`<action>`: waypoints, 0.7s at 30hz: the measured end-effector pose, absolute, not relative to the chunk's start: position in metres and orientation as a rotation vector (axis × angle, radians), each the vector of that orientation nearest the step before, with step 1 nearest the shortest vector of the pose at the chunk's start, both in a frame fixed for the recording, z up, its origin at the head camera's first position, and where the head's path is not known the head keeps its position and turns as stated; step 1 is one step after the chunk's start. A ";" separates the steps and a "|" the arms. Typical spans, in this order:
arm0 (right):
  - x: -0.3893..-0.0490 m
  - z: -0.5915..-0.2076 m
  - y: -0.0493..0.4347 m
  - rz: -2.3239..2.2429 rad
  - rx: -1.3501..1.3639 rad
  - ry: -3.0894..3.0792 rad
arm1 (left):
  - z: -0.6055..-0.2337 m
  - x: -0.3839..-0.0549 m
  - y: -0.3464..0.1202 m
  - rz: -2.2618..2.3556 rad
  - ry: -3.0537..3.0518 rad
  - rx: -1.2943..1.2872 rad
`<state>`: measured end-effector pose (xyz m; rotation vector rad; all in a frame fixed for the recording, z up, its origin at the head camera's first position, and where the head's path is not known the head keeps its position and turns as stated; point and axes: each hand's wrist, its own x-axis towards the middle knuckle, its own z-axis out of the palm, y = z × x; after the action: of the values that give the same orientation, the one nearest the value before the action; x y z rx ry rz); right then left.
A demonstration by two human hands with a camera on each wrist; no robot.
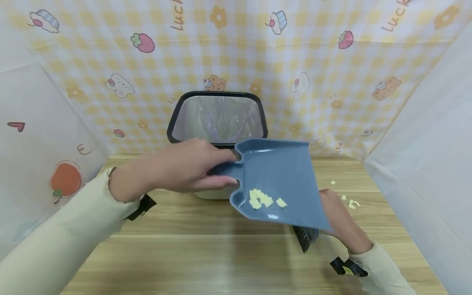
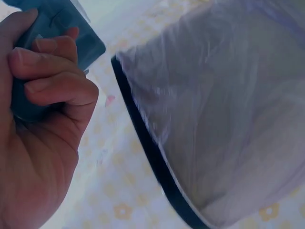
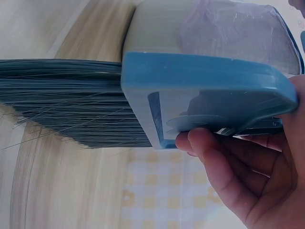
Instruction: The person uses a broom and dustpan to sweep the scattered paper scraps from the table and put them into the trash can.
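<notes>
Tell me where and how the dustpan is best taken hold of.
Probably by the handle, from the person's left, where the left hand grips it: this narrow part of the dustpan points left, opposite the wide open edge. A wrapped grip should help keep the yellow scraps inside.

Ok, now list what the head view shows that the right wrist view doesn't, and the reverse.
Only the head view: pale scraps lying in the dustpan, loose scraps on the wooden surface, and "luck" lettering.

Only the right wrist view: the right hand with its fingertips at the brush's blue handle.

Both: that hand, the brush's dark bristles, the lined bin, the wooden surface and the checked cloth.
</notes>
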<state>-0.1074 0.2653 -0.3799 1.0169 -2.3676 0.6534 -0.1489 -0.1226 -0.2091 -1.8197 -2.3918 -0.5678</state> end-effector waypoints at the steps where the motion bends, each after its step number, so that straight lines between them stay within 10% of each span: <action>1: -0.106 -0.379 0.265 0.681 0.980 -2.396 | -0.206 -0.152 -0.125 -0.587 -2.394 -1.808; 21: -0.102 -0.375 0.257 0.688 0.807 -2.559 | -0.168 -0.210 -0.184 -0.706 -2.762 -1.189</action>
<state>-0.1021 0.2568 -0.3754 0.8071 -2.5594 0.6878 -0.2104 -0.1837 -0.1678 -1.1889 -2.7619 -0.7065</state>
